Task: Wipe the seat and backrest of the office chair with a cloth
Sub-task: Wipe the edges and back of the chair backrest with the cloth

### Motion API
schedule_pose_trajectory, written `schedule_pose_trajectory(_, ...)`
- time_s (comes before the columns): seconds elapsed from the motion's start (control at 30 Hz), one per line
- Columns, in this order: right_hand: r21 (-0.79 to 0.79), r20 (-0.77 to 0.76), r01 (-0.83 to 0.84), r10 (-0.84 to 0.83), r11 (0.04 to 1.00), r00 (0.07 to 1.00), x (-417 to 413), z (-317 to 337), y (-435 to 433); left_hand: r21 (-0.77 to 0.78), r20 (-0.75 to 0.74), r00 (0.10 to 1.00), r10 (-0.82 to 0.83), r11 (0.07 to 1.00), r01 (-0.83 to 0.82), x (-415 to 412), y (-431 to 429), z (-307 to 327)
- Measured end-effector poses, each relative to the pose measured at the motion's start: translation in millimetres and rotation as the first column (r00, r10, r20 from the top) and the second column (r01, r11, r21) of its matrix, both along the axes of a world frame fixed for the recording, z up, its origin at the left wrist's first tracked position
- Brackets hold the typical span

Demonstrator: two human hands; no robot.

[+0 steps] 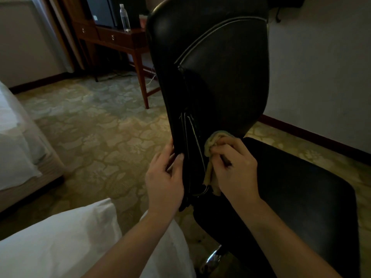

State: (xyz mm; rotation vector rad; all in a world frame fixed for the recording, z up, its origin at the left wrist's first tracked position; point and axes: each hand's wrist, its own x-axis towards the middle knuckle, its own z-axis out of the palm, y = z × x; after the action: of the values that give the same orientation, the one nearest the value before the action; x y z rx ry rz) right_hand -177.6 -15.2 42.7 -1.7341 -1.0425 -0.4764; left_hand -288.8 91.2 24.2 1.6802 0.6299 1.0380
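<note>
**A:** In the head view, where is the cloth, and what holds it?

**B:** The small, soft, yellowish cloth (pixel 210 173) is bunched in the right hand (pixel 234 163), whose fingers curl round it. It is pressed against the lower part of the tall, black, padded backrest (pixel 220 77) of the black leather-look office chair (pixel 251 149). That spot is just beside a pale line of piping (pixel 196 140), just above where the backrest meets the wide black seat (pixel 301 187). A loose tail of cloth hangs below the fist.

**A:** And the other hand?

**B:** The left hand (pixel 164 177) grips the backrest's near side edge, with the thumb on the front face and the fingers wrapped behind. It touches no cloth, and the piped seam lies between the two hands.

**A:** How will these things handle?

**B:** I'd judge the cloth light and limp. It is best taken bunched in the palm, as it is here, or it would fold away under pressure. The upholstery looks smooth and slick with some give, so the cloth should glide easily. The chair probably swivels or rolls on its chrome base (pixel 213 259), so bracing the edge makes sense.

**A:** Anything else around?

**B:** There is patterned carpet (pixel 100 127). A dark wooden desk (pixel 120 40) with a clear plastic water bottle (pixel 124 18) stands well behind. White bedding (pixel 60 237) lies at the near left.
</note>
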Motion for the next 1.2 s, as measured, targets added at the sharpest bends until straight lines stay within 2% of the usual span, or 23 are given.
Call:
schedule_pose_trajectory(0.2,0.054,0.057,0.008,-0.011,0.999,0.998,6,19,10,0.019,0.031,1.000,0.001,1.000,-0.001,3,-1,1)
schedule_pose_trajectory(0.4,-0.019,-0.052,0.050,-0.051,0.999,0.997,-3,-7,0,0.022,0.038,0.999,-0.003,1.000,0.003,0,1,-2)
schedule_pose_trajectory(0.53,-0.035,-0.006,0.042,-0.042,0.999,0.999,6,27,12,0.035,0.040,0.999,0.020,0.999,-0.021,6,1,-5)
schedule_pose_trajectory(0.63,0.025,0.012,0.013,-0.013,1.000,1.000,6,38,17,0.011,0.058,0.998,0.016,1.000,-0.017,4,-1,-5)
schedule_pose_trajectory(0.77,0.068,0.003,0.029,-0.029,0.997,1.000,-3,6,10,0.020,0.029,0.999,0.035,0.999,-0.036,3,0,-5)
schedule_pose_trajectory(0.9,0.015,-0.036,0.035,-0.035,0.999,0.999,-2,-14,-2,0.015,0.032,0.999,0.036,0.999,-0.036,4,-3,-2)
schedule_pose_trajectory(1.1,0.023,0.089,0.048,-0.050,0.999,0.995,1,33,11,-0.009,0.051,0.999,0.006,1.000,-0.006,6,-3,-5)
schedule_pose_trajectory(1.2,0.055,0.084,0.018,-0.023,0.998,0.996,0,45,18,-0.010,0.067,0.998,-0.011,1.000,0.012,4,-3,-2)
